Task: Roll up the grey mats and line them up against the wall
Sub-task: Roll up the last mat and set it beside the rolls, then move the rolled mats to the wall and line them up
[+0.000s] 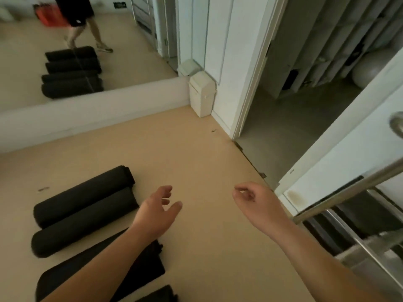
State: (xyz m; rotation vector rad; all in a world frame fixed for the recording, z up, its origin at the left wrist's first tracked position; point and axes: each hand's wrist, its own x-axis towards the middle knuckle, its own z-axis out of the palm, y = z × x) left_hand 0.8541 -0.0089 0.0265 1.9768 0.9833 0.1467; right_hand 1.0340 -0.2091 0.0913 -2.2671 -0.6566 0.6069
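Observation:
Several dark grey rolled mats lie side by side on the beige floor at the lower left. The farthest roll [87, 192] touches a second roll [82, 227]; a third roll [139, 269] is partly hidden under my left forearm, and the end of another [161, 294] shows at the bottom edge. My left hand [158, 209] hovers open just right of the rolls, holding nothing. My right hand [255, 203] hangs over bare floor further right, fingers loosely curled and holding nothing.
A low white ledge [98, 112] under a wall mirror [87, 40] runs along the far side; the mirror reflects the rolls and a walking person. A white bin [201, 94] stands in the corner. An open doorway [283, 127], white door [340, 166] and metal rails [359, 225] lie at right.

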